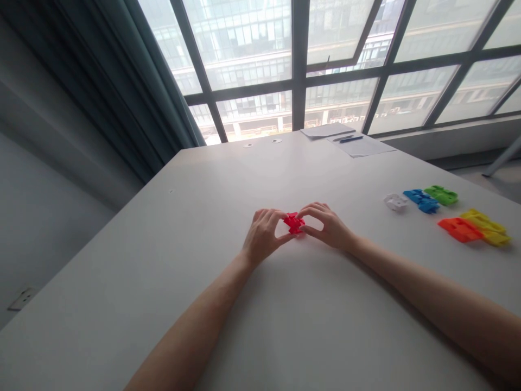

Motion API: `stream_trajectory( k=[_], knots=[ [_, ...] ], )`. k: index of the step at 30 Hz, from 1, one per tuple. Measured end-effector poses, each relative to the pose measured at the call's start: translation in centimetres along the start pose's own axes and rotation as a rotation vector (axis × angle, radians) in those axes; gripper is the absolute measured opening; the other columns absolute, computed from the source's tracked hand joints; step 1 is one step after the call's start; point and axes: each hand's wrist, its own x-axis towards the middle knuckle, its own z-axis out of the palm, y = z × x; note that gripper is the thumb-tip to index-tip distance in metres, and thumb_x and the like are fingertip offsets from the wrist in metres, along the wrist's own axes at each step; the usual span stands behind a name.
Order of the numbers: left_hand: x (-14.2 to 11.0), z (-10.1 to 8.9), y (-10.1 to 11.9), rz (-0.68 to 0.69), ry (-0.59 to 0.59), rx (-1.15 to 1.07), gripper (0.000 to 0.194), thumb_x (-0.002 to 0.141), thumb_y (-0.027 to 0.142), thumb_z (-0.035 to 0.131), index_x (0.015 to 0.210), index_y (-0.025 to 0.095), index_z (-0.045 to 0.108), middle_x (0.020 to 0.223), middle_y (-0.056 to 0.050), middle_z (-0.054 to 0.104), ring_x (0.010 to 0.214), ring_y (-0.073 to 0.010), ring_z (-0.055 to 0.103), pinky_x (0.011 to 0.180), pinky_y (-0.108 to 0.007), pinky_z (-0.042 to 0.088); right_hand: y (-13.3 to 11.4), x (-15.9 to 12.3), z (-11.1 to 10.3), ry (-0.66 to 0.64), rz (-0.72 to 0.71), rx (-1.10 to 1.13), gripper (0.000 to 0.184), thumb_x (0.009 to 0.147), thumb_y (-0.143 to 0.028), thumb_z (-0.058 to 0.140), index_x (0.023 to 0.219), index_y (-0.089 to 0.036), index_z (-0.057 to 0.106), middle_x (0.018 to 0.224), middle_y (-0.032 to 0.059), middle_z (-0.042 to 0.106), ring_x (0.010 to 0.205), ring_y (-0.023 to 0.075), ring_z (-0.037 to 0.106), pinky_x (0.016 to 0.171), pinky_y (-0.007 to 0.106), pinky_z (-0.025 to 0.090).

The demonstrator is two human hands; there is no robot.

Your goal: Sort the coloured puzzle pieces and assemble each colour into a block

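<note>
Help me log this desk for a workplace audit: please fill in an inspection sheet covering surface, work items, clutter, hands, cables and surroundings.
Surface: white table, pale and matte-looking.
Work items: red piece between the hands; off to the right, white piece, blue piece, green piece, orange piece and yellow piece.
Clutter: papers with a blue pen near the far edge.
Hands: left hand and right hand both grip the red piece with thumb and fingers.
Cables: nothing seen.
Surroundings: framed windows ahead; dark curtain and wall socket on the left.
</note>
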Motion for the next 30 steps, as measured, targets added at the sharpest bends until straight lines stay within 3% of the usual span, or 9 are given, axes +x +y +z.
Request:
stream_trajectory(
  k=[5,15,24,30],
  knots=[
    [0.0,0.0,0.2,0.042,0.049,-0.053,0.032,0.082,0.045,0.069,0.092,0.019,0.053,0.086,-0.005,0.066,0.081,-0.0195,0.061,0.081,-0.035,0.049,-0.5,0.1,0.0,0.023,0.056,0.062,0.020,0.089,-0.043,0.059,0.088,-0.024,0.064,0.087,0.0047,0.071,0.085,0.0221,0.063,0.089,0.041,0.042],
    [-0.5,-0.2,0.0,0.070,0.015,-0.100,0.014,0.093,0.031,0.056,0.088,0.020,0.051,0.085,-0.003,0.061,0.081,-0.0171,0.058,0.073,-0.030,0.050,-1.6,0.1,0.3,0.033,0.193,0.357,0.025,0.082,-0.044,0.068,0.095,-0.023,0.065,0.095,0.0061,0.072,0.087,0.0225,0.068,0.085,0.041,0.049],
    [-0.3,0.1,0.1,0.029,-0.007,-0.194,0.008,0.094,0.027,0.056,0.091,0.020,0.053,0.087,-0.003,0.062,0.082,-0.0160,0.059,0.076,-0.030,0.051,-1.3,0.1,-0.1,0.061,0.100,0.197,0.017,0.087,-0.040,0.061,0.095,-0.026,0.063,0.094,0.0047,0.070,0.090,0.0222,0.063,0.084,0.040,0.048],
    [-0.4,0.5,0.0,-0.062,-0.014,-0.258,0.004,0.092,0.023,0.059,0.093,0.020,0.056,0.088,-0.003,0.063,0.082,-0.0150,0.060,0.077,-0.030,0.052,-0.2,0.0,-0.6,-0.017,-0.008,-0.017,0.018,0.086,-0.037,0.064,0.100,-0.025,0.062,0.098,0.0054,0.070,0.095,0.0236,0.059,0.091,0.042,0.041]
  ],
)
